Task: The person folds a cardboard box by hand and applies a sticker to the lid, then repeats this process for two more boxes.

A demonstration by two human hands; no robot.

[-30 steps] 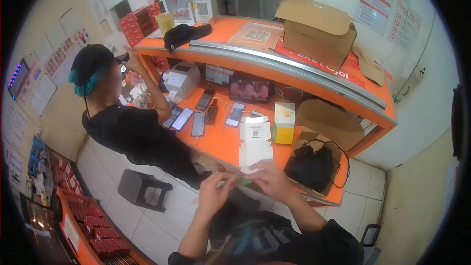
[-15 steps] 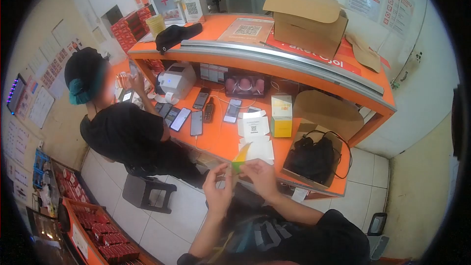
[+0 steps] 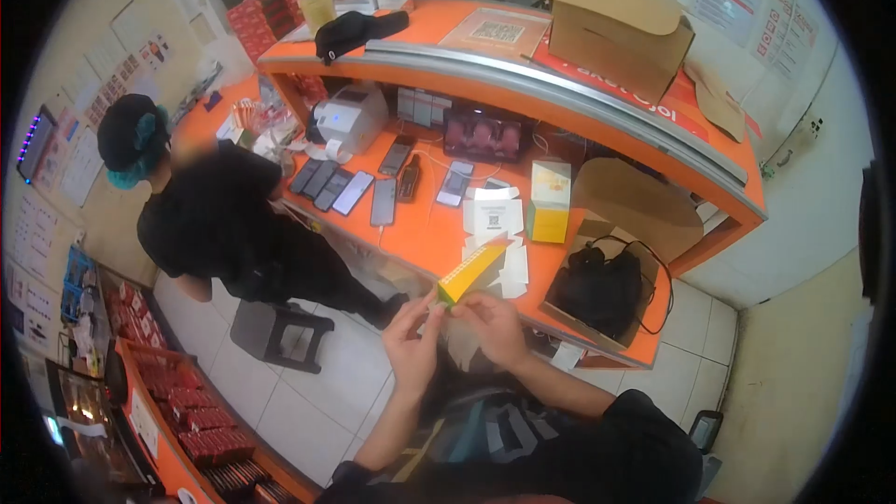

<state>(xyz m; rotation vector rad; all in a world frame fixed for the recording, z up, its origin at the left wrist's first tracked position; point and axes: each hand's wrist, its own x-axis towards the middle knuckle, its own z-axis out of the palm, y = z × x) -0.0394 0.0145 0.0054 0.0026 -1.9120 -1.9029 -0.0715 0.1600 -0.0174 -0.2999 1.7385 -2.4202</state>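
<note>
Orange table point(image 3: 425, 245) is cluttered, and by its near edge the left hand point(image 3: 411, 343) and right hand point(image 3: 495, 325) have a snug pinch grip on a yellow-green carton point(image 3: 469, 274), seemingly fiddling with its green end, next move probably needing light pressure.

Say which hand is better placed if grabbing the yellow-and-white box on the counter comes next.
Probably the right hand: it is nearer the yellow-and-white box; the left hand is farther off. Both hold the yellow carton.
</note>
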